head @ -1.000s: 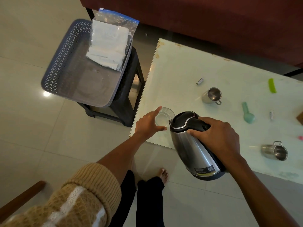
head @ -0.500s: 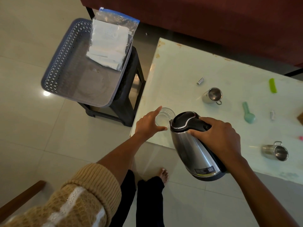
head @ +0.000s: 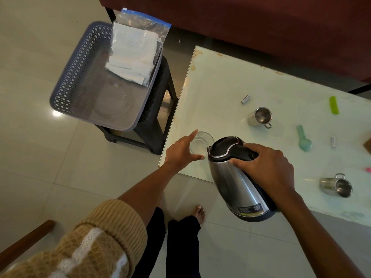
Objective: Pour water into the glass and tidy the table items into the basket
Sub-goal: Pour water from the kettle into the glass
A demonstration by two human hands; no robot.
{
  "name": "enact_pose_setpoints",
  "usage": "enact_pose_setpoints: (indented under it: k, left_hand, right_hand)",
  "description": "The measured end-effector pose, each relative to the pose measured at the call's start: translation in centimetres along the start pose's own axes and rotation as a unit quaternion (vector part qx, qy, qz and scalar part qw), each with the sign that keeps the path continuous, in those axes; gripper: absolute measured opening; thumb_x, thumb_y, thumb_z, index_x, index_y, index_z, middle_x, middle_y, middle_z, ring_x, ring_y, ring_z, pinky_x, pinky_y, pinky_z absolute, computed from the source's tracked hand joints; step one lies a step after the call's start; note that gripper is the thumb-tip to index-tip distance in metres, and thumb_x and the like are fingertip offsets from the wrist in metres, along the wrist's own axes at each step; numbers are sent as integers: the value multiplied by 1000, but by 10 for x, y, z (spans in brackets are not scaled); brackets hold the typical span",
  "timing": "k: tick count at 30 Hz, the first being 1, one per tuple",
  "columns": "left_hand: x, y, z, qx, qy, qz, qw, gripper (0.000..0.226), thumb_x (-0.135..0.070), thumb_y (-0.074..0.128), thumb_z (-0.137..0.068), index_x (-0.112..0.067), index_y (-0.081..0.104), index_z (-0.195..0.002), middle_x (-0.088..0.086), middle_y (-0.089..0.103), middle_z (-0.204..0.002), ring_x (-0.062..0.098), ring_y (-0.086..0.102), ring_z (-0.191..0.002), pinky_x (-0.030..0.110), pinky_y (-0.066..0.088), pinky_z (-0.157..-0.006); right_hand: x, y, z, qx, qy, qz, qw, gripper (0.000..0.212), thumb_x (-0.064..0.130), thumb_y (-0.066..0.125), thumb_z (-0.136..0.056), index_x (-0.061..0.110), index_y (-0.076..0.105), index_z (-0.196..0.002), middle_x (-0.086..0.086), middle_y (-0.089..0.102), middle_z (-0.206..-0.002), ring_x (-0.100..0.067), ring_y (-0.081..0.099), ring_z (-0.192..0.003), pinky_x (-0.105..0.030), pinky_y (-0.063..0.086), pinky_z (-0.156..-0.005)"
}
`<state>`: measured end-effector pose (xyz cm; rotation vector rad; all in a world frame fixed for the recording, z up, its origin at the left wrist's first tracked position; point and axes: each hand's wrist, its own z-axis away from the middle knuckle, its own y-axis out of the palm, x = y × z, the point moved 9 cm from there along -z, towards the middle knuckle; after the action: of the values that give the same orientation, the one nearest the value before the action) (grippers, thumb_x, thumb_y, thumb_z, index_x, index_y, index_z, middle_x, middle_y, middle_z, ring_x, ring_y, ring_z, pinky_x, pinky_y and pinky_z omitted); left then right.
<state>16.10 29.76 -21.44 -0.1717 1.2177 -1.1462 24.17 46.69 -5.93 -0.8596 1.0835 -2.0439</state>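
Kettle (head: 239, 183) tilts over the desk's (head: 220, 81) near edge, its handle gripped by the right hand (head: 267, 167), spout at the glass (head: 201, 142). Left hand (head: 181, 150) curls around that glass at the near left corner. Farther left, the basket (head: 80, 77) holds a plastic bag (head: 134, 51).

You have two steel mugs (head: 260, 116) (head: 337, 186), two batteries (head: 246, 98) (head: 333, 141), one kettle (head: 236, 181), one glass (head: 201, 142), one basket (head: 80, 77), one green spoon (head: 303, 138), one green comb (head: 333, 105), one zip bag (head: 134, 55).
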Motion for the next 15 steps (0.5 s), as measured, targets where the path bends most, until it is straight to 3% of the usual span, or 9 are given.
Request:
enact_pose_setpoints:
  k: [15]
  left_hand:
    - [3, 2, -2, 2, -2, 3, 1000, 92, -46, 73, -72, -29, 21, -146, 1, 47, -142, 22, 53, -121, 41, 50, -95]
  right_hand:
    - [1, 0, 1, 3, 6, 5, 1000, 57, 56, 63, -77, 32, 53, -128, -2, 67, -114, -25, 60, -103, -30, 42, -79]
